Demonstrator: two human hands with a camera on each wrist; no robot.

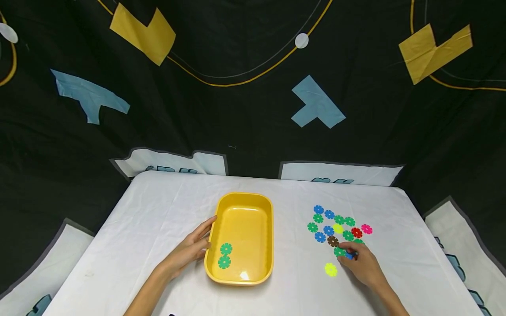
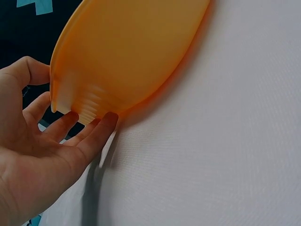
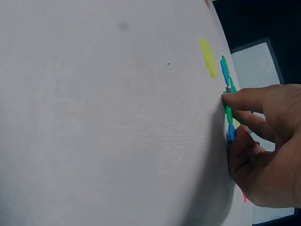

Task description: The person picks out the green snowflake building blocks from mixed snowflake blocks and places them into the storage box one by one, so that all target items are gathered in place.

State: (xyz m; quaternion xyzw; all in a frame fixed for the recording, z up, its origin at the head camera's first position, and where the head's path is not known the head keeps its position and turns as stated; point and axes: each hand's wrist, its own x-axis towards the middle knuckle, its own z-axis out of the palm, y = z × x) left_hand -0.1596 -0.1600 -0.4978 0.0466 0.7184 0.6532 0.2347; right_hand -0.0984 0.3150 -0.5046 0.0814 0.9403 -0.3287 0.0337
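My left hand [image 1: 190, 246] holds the near left side of a yellow plastic tray [image 1: 269, 237], with fingers [image 2: 110, 123] against its outer wall. Two green notched discs [image 1: 225, 255] lie inside the tray near its left wall. To the right, my right hand [image 1: 363, 265] is at the near edge of a group of coloured notched discs, its forefinger and thumb at opposite edges of a green disc [image 1: 338, 252]. A blue disc [image 1: 349, 255] shows beside that, partly covered by the fingers. A brown disc [image 1: 333, 241] lies just beyond the forefinger.
Several blue, green, yellow, red [image 1: 356, 232] and pink discs [image 1: 366, 229] are spread on the white-covered table [image 1: 292, 285]. One yellow disc [image 1: 330, 270] lies apart, nearer the front. Dark cloth [image 1: 237, 127] with taped shapes hangs behind the table.
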